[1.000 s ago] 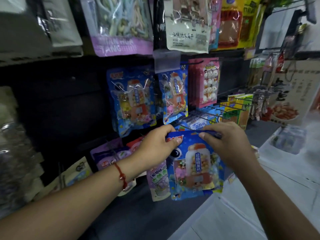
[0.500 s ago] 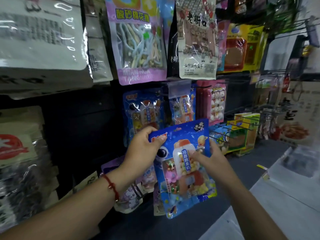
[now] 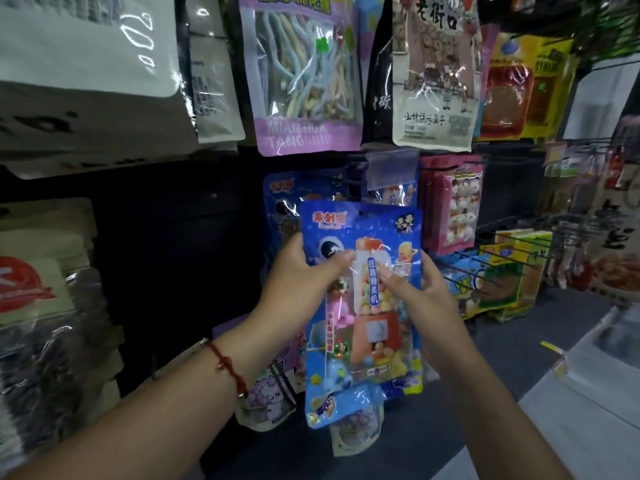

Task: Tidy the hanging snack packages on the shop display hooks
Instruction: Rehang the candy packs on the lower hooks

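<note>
Blue candy pack (image 3: 363,237) — both hands grip it.

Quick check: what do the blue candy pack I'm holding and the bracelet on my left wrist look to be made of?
Blue candy pack: looks like glossy printed plastic film, with a clear window; it shows glare streaks and crinkles, and candies show through. Bracelet: appears to be red braided cord or string, matte, with a small knot or bead; the exact fibre can't be told.

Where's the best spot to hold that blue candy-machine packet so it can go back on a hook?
Probably by its two side edges around mid-height, coming from the front, as the left hand and right hand grip the blue packet now. It is flat and upright, and that likely leaves the small hang hole at the top free.
</note>
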